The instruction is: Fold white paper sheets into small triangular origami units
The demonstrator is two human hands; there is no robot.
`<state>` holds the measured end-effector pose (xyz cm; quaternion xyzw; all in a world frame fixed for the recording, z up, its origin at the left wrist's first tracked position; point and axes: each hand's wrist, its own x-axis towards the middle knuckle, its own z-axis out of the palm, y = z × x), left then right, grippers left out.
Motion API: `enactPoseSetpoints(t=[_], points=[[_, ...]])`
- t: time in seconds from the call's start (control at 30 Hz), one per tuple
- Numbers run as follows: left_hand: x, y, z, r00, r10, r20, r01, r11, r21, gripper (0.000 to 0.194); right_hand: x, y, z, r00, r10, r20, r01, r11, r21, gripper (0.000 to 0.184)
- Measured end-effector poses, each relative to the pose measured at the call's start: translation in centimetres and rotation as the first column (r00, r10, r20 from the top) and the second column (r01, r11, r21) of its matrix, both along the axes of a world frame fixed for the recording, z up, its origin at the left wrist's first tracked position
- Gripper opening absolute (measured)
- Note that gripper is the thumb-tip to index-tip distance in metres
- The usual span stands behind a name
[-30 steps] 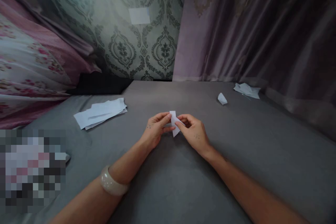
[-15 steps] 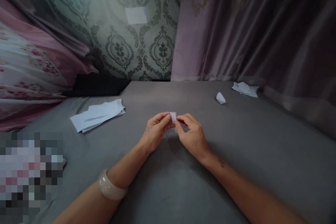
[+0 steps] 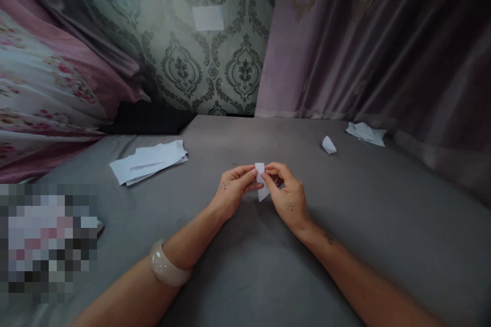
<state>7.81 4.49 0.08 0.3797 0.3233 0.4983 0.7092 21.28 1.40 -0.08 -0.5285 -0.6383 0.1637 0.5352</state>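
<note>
Between my two hands, above the grey cloth surface, is a small narrow piece of white paper (image 3: 261, 193), its lower end tapering to a point. My left hand (image 3: 235, 187) pinches its left edge between thumb and fingers. On the opposite edge, the thumb and fingers of my right hand (image 3: 288, 194) are closed on it too. Some of the fingertips behind the paper are hidden.
Several white paper sheets (image 3: 153, 160) lie stacked at the left. A small folded paper piece (image 3: 329, 145) stands at the right, with more paper scraps (image 3: 366, 133) behind it. Black fabric (image 3: 149, 118) lies at the back left; curtains (image 3: 345, 36) hang at the right.
More of the paper now shows between my hands, its pointed lower end in view. The whole scene has shifted slightly right and up in the view.
</note>
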Motion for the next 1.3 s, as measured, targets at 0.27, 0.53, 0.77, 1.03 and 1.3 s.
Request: enactPoseSetpoints(t=[0.27,0.53,0.77,1.03,1.3], points=[[0.0,0.2,-0.5,1.000,-0.016,0.005,0.016,0.999,0.029,0.025,0.1,-0.1,0.4,0.971,0.063,0.229,-0.094,0.988,0.126,0.026],[0.0,0.2,-0.6,1.000,0.001,0.016,-0.001,0.999,0.033,0.024,0.0,0.1,0.2,0.959,0.036,0.282,-0.081,0.986,0.147,0.027],[0.0,-0.1,-0.4,1.000,-0.024,-0.004,0.024,0.998,0.058,0.027,-0.3,0.0,0.3,0.952,-0.035,0.303,-0.020,0.984,0.178,0.020],[0.0,0.1,-0.5,0.999,-0.038,-0.007,0.038,0.996,0.080,0.027,-0.5,-0.1,0.7,0.961,-0.030,0.276,-0.009,0.990,0.138,0.019],[-0.1,0.1,-0.5,0.998,-0.064,-0.016,0.065,0.991,0.114,0.029,-0.7,0.1,1.1,0.995,0.023,0.098,-0.030,0.997,0.077,0.016]])
